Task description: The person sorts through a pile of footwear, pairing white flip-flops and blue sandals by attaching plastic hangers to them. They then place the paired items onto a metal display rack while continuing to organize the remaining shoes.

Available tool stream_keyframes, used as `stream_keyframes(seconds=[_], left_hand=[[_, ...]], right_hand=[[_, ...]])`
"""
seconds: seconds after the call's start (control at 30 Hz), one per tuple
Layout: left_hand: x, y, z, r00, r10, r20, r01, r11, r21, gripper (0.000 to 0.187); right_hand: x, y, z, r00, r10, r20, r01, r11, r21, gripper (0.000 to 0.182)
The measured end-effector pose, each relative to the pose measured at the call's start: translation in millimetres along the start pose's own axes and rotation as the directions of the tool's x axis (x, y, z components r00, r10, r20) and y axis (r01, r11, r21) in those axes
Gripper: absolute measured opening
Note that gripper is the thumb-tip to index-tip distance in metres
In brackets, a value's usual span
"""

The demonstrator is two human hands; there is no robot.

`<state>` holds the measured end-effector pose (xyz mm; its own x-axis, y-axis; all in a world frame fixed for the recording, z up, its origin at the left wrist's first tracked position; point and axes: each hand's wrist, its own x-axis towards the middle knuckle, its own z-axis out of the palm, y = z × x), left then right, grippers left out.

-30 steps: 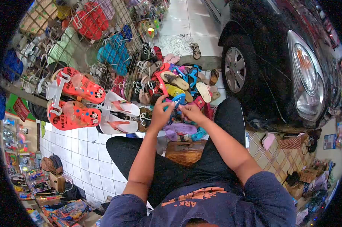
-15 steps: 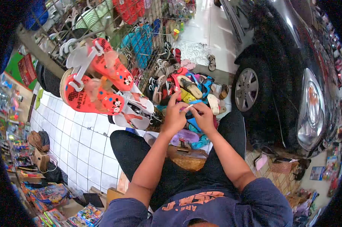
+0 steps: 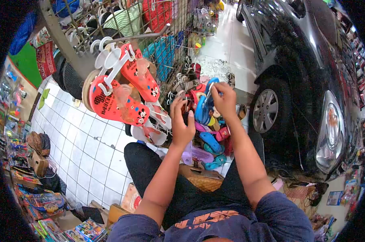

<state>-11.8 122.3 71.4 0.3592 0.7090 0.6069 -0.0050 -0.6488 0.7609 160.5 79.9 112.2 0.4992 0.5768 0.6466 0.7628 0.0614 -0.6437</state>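
My right hand grips the top of a pair of blue sandals, which hangs upright over the pile. A thin white piece, perhaps a hanger, shows at my fingertips. My left hand is open just left of the sandals, fingers and thumb apart, not holding anything I can see. Beneath both hands lies a heap of mixed sandals, including a purple sandal and a teal sandal. Red cartoon sandals on white hangers hang from a rack to the left of my left hand.
A metal grid rack with hanging footwear rises at the upper left. A dark car stands close on the right, its front wheel beside the pile. A woven basket sits between my knees. White tiles cover the left floor.
My hands were together over the pile, fingers meeting at a small pale piece. Now they are apart: the right has lifted the blue sandals, and the left has opened. The view has shifted slightly.
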Motion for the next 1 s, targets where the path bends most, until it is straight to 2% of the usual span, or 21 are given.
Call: stream_keyframes(seconds=[0.17,0.2,0.27,0.37,0.43,0.5,0.57,0.63,0.7,0.77,0.83,0.9,0.97,1.0], left_hand=[[-2,-4,3,0.998,-0.004,-0.06,0.008,0.998,0.06,0.046],[-3,-7,5,0.997,-0.035,-0.07,0.035,0.999,0.003,0.048],[-5,-11,6,0.994,-0.094,-0.059,0.09,0.993,-0.079,0.054],[-11,-22,15,0.986,-0.157,-0.049,0.152,0.983,-0.102,0.059],[-17,-36,23,0.982,-0.187,-0.034,0.183,0.978,-0.1,0.062],[-20,-45,28,0.978,-0.209,-0.014,0.205,0.969,-0.141,0.064],[-19,-44,28,0.974,-0.226,-0.005,0.224,0.967,-0.12,0.066],[-19,-39,25,0.972,-0.233,0.034,0.235,0.954,-0.184,0.066],[-17,-37,24,0.97,-0.241,0.031,0.243,0.957,-0.158,0.063],[-16,-38,22,0.981,-0.191,0.028,0.193,0.975,-0.109,0.061],[-17,-39,23,0.976,-0.214,0.03,0.216,0.968,-0.123,0.06],[-16,-39,24,0.972,-0.234,0.034,0.236,0.962,-0.14,0.059],[-14,-38,22,0.976,-0.212,0.057,0.218,0.964,-0.152,0.057],[-14,-35,20,0.976,-0.213,0.054,0.219,0.964,-0.153,0.057]], right_hand=[[38,-10,10,0.998,-0.038,-0.042,0.039,0.999,0.03,0.015],[46,-10,14,0.995,-0.08,-0.058,0.082,0.997,0.018,0.016],[54,-13,18,0.998,-0.052,-0.043,0.054,0.998,0.033,0.016],[64,-25,22,1.0,-0.005,-0.022,0.006,0.999,0.052,0.017],[67,-15,33,0.996,0.048,0.071,-0.051,0.998,0.039,0.019],[62,-7,44,0.999,0.01,0.031,-0.012,0.997,0.073,0.019],[62,-3,50,0.997,0.026,0.07,-0.023,0.999,-0.048,0.02],[57,5,60,0.998,0.039,0.04,-0.04,0.999,0.012,0.022],[57,13,66,0.989,0.127,0.071,-0.127,0.992,-0.006,0.021],[60,20,71,0.99,0.129,0.06,-0.13,0.991,0.021,0.021],[62,21,71,0.971,0.223,0.08,-0.227,0.973,0.037,0.022],[65,28,70,0.966,0.231,0.116,-0.241,0.967,0.081,0.023],[67,37,72,0.97,0.198,0.14,-0.221,0.96,0.172,0.022],[68,36,71,0.952,0.236,0.196,-0.281,0.926,0.251,0.019]])
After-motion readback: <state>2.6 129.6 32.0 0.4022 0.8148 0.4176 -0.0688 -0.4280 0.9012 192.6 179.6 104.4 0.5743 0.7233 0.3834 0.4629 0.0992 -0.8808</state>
